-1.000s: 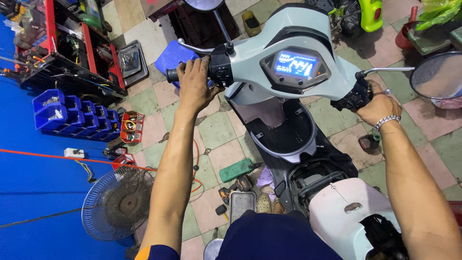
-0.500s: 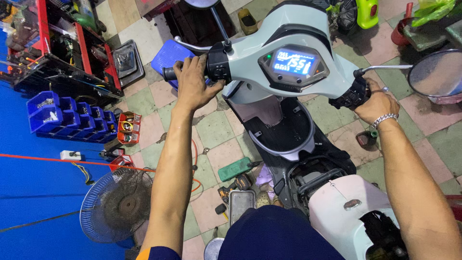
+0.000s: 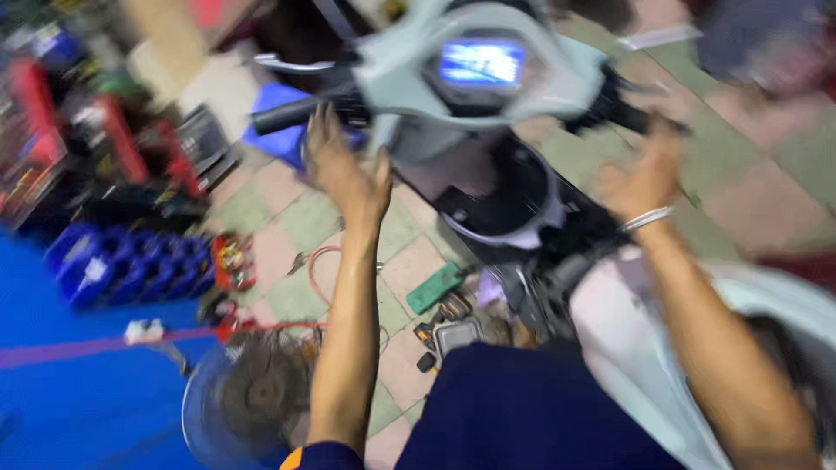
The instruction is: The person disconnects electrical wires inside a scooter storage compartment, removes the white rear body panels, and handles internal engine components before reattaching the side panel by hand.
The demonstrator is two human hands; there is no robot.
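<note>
scooter: pale scooter (image 3: 488,96) with lit screen (image 3: 482,63), just ahead of the person on tiled floor (image 3: 305,218)
left hand (image 3: 344,170): fingers spread, just below left grip (image 3: 300,113), holding nothing
right hand (image 3: 644,178): loosely curled near right grip (image 3: 623,109); blur hides contact

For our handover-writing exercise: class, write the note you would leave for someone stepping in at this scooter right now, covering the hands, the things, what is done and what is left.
Left hand: open, fingers spread just under the left handlebar grip, not closed round it.
Right hand: at the right handlebar grip; blur hides whether it grips.
Things: scooter display between the grips; tools and a green block on the tiled floor.
Done: the display is lit.
Left: the left grip is unheld.
</note>
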